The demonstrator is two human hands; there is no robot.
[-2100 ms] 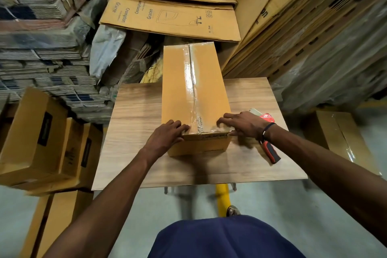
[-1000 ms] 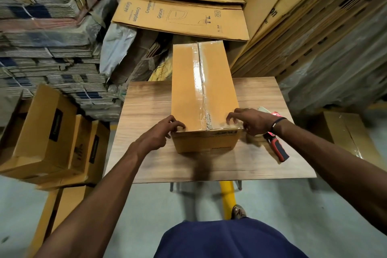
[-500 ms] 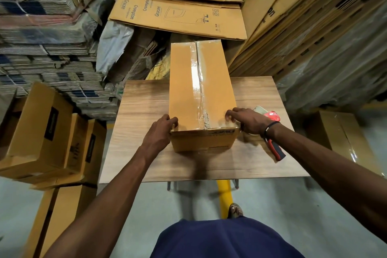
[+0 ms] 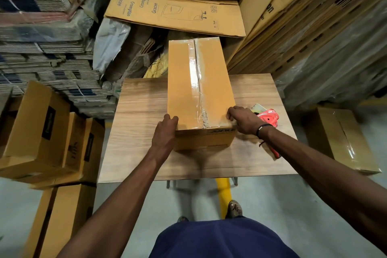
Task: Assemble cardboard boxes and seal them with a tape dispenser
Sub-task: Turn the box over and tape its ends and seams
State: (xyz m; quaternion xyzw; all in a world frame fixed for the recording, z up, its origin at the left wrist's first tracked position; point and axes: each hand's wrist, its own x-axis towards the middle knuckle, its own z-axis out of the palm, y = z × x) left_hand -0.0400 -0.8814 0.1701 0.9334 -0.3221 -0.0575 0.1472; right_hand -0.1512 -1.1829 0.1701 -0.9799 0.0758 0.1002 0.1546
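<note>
A small wood-grain worktop [image 4: 144,132] stands on a grey concrete floor, hemmed in by storage: bundled flat cartons stacked at far left, printed flattened cardboard sheets [image 4: 173,11] leaning behind, and plastic-wrapped sheets at right. The long brown cardboard box [image 4: 199,90], its top seam sealed with clear tape, lies lengthwise on the worktop, its far end overhanging the back edge. Compared with two seconds ago, both hands have slid outward from the top to the near corners: the left hand [image 4: 164,132] now grasps the near left corner with fingers curled over the top edge, and the right hand [image 4: 243,120] clutches the near right corner. The red tape dispenser [image 4: 269,116] lies on the worktop just behind the right wrist, partly hidden. Assembled brown boxes [image 4: 35,130] sit on the floor at left, another [image 4: 339,138] at right.
</note>
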